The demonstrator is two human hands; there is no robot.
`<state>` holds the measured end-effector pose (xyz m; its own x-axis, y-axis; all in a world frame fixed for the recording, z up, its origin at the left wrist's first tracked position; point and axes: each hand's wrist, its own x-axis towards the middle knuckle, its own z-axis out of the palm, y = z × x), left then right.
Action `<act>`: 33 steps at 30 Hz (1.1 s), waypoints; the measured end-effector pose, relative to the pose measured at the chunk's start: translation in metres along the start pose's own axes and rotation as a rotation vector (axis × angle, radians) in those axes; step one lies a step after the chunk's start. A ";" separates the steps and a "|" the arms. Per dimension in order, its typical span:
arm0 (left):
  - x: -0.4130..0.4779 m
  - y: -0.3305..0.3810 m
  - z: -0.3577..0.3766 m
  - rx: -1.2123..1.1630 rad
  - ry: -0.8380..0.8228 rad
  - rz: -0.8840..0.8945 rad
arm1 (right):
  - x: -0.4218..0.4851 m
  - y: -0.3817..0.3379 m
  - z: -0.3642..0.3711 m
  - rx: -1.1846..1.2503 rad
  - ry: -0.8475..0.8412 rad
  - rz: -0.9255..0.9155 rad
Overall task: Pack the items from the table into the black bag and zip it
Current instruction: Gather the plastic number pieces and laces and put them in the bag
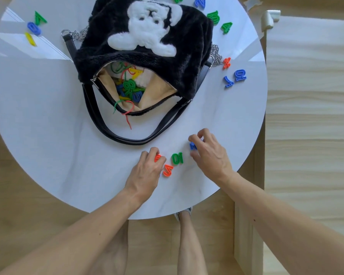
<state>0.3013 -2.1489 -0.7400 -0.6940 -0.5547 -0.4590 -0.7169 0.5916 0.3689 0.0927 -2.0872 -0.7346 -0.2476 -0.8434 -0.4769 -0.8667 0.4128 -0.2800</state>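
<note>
1. The left hand [145, 171] is curling its fingers [153, 151] over an orange piece [157, 158], clamping it against the table [48, 135]. The right hand [211, 155] is pinching a blue piece [193, 145] between thumb and fingertips.
2. Both pieces are lying flat and thin. Tipping an edge up before lifting is probably working better than squeezing from above, which risks flicking one off the near rim.
3. Between the hands a green 10 [177, 158] and a loose orange piece [168, 170] are lying close together. Gathering them into the same handfuls would likely be saving a trip.
4. The bag [147, 56] is lying further up the table, unzipped, its mouth facing the hands and pieces already inside. A green lace [115, 107] and a red lace [128, 118] are trailing over the lip. They look likely to catch in the zip unless tucked in first.
5. Counting pieces outside the bag, I am getting fourteen:
   - By colour: five green, five blue, three orange, one yellow piece [30, 39].
   - By place: four at the hands, three far left, four beyond the bag (one cut by the frame edge), three to its right.
   - There is one bag and two laces are showing. The pieces inside are piled too deep for counting.
</note>
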 end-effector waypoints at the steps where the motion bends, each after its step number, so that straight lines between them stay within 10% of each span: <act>1: -0.001 -0.002 0.000 -0.010 0.023 0.008 | 0.000 0.001 0.003 -0.034 -0.007 -0.026; 19: -0.013 0.017 0.017 -0.358 0.164 0.058 | -0.001 -0.020 0.019 0.028 -0.014 -0.354; 33: -0.002 0.024 0.019 -0.134 0.186 -0.044 | -0.010 -0.022 0.027 -0.062 -0.071 -0.335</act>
<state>0.2869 -2.1226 -0.7457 -0.6534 -0.6840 -0.3243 -0.7404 0.4883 0.4620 0.1259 -2.0781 -0.7465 0.0844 -0.9015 -0.4245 -0.9198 0.0933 -0.3812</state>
